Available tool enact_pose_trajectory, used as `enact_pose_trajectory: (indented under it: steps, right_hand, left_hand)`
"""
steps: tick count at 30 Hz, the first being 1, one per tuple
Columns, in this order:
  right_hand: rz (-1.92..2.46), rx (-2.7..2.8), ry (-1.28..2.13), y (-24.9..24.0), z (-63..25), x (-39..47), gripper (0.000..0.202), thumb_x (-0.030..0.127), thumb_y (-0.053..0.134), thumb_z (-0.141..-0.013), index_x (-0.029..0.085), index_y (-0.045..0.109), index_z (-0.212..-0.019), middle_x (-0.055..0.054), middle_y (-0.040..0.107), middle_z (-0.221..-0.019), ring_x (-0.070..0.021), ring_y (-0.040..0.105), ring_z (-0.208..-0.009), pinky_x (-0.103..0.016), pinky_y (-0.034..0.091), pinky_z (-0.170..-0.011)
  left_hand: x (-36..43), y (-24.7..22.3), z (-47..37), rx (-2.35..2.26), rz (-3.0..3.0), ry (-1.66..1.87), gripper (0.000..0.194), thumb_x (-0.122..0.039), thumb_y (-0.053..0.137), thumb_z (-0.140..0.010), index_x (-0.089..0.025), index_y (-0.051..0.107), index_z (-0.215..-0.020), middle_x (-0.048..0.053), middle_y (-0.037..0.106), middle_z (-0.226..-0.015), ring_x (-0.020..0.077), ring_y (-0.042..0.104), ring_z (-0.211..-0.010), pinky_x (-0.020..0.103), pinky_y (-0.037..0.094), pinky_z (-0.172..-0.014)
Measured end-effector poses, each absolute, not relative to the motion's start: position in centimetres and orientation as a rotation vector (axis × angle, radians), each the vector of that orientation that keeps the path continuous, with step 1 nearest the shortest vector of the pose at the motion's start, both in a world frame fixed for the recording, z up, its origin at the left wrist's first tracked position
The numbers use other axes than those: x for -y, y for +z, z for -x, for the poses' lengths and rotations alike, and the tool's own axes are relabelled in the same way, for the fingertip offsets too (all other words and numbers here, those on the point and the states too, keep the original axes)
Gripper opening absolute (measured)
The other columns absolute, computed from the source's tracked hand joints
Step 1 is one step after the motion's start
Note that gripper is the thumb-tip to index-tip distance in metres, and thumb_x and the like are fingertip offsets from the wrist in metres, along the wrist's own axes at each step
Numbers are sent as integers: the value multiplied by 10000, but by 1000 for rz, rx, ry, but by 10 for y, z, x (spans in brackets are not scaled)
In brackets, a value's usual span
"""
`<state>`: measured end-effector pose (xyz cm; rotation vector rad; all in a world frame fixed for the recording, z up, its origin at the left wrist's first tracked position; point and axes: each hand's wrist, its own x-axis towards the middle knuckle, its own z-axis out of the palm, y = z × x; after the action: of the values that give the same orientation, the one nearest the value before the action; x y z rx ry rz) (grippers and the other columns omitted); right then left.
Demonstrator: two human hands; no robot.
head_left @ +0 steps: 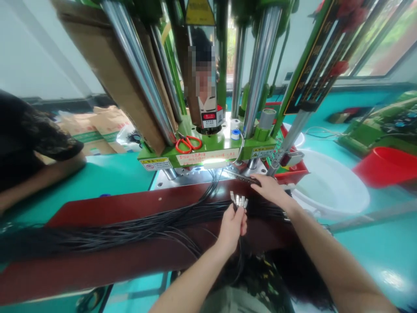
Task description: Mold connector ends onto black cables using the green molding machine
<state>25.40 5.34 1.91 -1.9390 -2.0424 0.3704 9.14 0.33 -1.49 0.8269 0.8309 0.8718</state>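
Observation:
My left hand (232, 226) is closed around a bunch of black cables, and their silver metal connectors (239, 200) fan out above the fingers. Further right, my right hand (269, 188) grips a long slim tool (246, 177), dark along its handle with a bright tip that points left into the press opening. Whether it is tweezers or pliers I cannot make out. Several black cables (213, 182) run from the lit lower plate (185, 177) of the green press (169, 158) down onto the brown board (127, 204). A thick bundle of black cables (130, 232) lies along that board.
Orange-handled scissors (189, 143) and a roll of white tape (235, 134) rest on the press ledge. Steel columns (263, 65) rise behind. At right stand a white basin (329, 182) and a red bucket (387, 167). Another person's arm (42, 182) leans in from the left.

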Motion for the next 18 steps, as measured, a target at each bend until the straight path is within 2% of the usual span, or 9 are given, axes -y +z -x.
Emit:
enact_pose_trajectory:
  steps: [4, 7, 10, 13, 16, 18]
  right_hand:
    - [2105, 2141, 250, 10, -252, -69, 306, 23, 386, -728, 81, 554, -977, -204, 593, -999, -325, 525, -1002, -449, 357, -846]
    - [2159, 2182, 278, 13, -250, -73, 276, 64, 443, -692, 104, 546, -945, -189, 581, -1004, -323, 541, -955, -417, 389, -784]
    - [2169, 2190, 428, 23, -251, -67, 147, 153, 480, -687, 147, 548, -818, -122, 613, -903, -267, 581, -845, -348, 421, -709]
    - [2166, 2142, 645, 28, -252, -41, 117, 189, 422, -724, 168, 521, -784, -26, 596, -659, -156, 578, -561, -255, 426, -524]
    - [1989, 1721, 1093, 18, -246, -1, 205, 226, 386, -763, 178, 474, -943, 79, 452, -465, -84, 385, -283, -193, 283, -298]
    - [1671, 1264, 1306, 6, -237, 24, 273, 322, 417, -795, 188, 447, -1031, 112, 386, -426, -62, 286, -234, -173, 208, -251]
  left_hand:
    - [-4, -20, -84, -830, -845, 879, 286, -437, 503, -772, -167, 413, -743, -89, 373, -495, 23, 323, -322, 179, 219, -340]
    - [-3, -22, -82, -806, -850, 890, 307, -464, 495, -771, -172, 404, -742, -92, 369, -490, 23, 315, -320, 179, 216, -338]
    - [-2, -22, -81, -800, -826, 900, 336, -493, 517, -746, -178, 400, -754, -100, 354, -478, 21, 295, -317, 175, 210, -332]
    - [1, -21, -80, -797, -781, 849, 373, -506, 573, -693, -182, 406, -774, -110, 332, -460, 17, 264, -318, 163, 176, -325]
    - [4, -21, -81, -808, -757, 762, 399, -496, 636, -629, -177, 419, -731, -115, 314, -442, 7, 226, -320, 157, 135, -321]
    - [7, -20, -83, -813, -759, 698, 393, -477, 659, -606, -169, 432, -693, -114, 306, -430, 2, 210, -321, 157, 120, -321]
